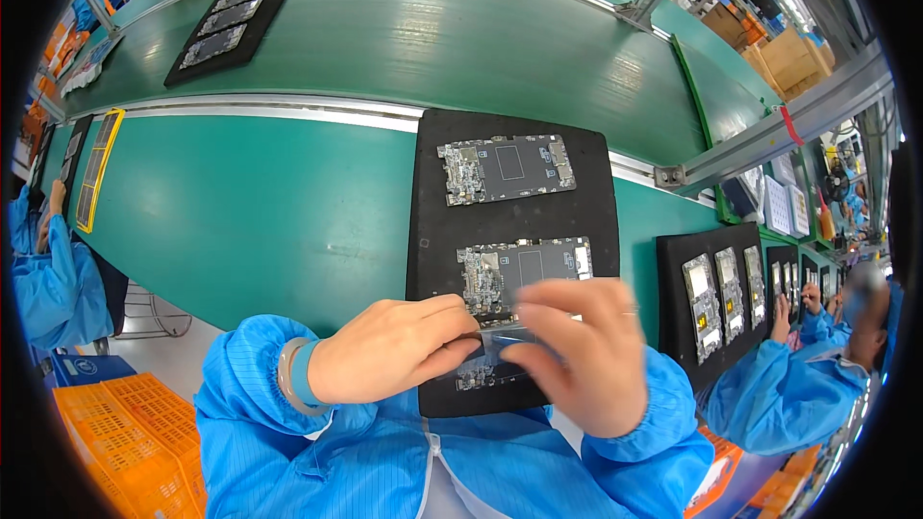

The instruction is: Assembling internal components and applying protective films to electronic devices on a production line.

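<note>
Clear strip point(500, 337): a thin, see-through piece between the two hands, over the near part of the mat point(519, 220); its outline is partly hidden.
Near board point(471, 377): at the mat's near end, mostly covered by the hands; whether the strip touches it, I cannot tell.
Left grip point(389, 346): reaches in over the mat's near left; thumb and forefinger are pinched together at the strip's left end, seemingly holding it.
Right grip point(596, 356): over the mat's near right; thumb and fingers stand a narrow way apart beside the strip, but blur hides whether they hold it.
Pinch: the strip probably creases easily, so a light hold at its ends, with the left hand as a steady anchor, should work better than a hard pull.
Clearance: fingertips do best kept off the small parts on the near board, which could snag; an unhurried right hand lowers that risk.
Middle board point(524, 269): on the mat's middle, its near edge partly behind the fingers; knuckles are best lifted clear of it.
Far board point(508, 170): flat on the mat's far part, away from the hands.
Rail point(288, 108): silver, overlapped by the mat's far end; light pressure should avoid rocking the mat.
Bench point(260, 221): green, under the mat and to its left.
Second mat point(672, 279): right of the mat, bearing boards too.
</note>
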Action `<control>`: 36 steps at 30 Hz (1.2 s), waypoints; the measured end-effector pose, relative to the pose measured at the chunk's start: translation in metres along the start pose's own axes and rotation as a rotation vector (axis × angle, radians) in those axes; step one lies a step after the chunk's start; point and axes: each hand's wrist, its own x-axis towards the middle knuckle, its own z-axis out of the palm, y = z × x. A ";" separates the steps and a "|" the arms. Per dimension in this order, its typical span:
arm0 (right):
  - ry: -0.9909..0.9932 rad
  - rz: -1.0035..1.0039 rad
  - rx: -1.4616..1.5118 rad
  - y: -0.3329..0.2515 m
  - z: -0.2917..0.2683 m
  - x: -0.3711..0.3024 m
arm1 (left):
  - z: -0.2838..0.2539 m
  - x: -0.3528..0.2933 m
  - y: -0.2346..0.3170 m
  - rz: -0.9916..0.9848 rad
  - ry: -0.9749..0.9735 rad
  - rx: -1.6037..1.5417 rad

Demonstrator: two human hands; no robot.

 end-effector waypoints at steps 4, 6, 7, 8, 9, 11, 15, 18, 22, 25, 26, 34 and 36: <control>-0.124 -0.022 0.079 0.000 0.016 -0.002 | -0.006 0.008 0.000 -0.035 -0.080 -0.002; -0.153 0.032 0.189 0.004 0.009 0.000 | -0.013 0.008 -0.002 -0.043 -0.095 -0.030; -0.109 0.175 0.200 0.001 -0.002 0.010 | -0.016 0.009 -0.004 -0.043 -0.116 -0.054; -0.052 0.263 0.443 0.013 -0.010 0.011 | -0.017 0.010 -0.008 -0.047 -0.110 -0.053; 0.252 0.233 0.675 0.024 0.003 0.016 | -0.019 0.011 -0.012 -0.040 -0.162 -0.038; 0.387 0.382 0.877 0.044 0.001 0.042 | -0.022 0.022 -0.018 -0.008 -0.231 -0.028; 0.336 0.623 0.935 0.118 0.045 0.074 | -0.023 0.054 -0.036 0.106 -0.106 0.299; 0.301 0.652 0.850 0.154 0.078 0.076 | -0.018 0.075 -0.056 0.140 0.016 0.486; 0.251 0.676 0.839 0.160 0.098 0.079 | -0.020 0.088 -0.082 0.139 0.099 0.699; 0.202 0.687 0.817 0.159 0.098 0.080 | -0.025 0.091 -0.086 0.152 0.069 0.659; 0.199 0.696 0.819 0.159 0.098 0.080 | -0.027 0.091 -0.086 0.153 0.062 0.650; 0.183 0.660 0.770 0.160 0.098 0.078 | -0.033 0.097 -0.086 0.176 0.030 0.634; 0.185 0.654 0.758 0.160 0.099 0.078 | -0.035 0.098 -0.088 0.182 0.012 0.617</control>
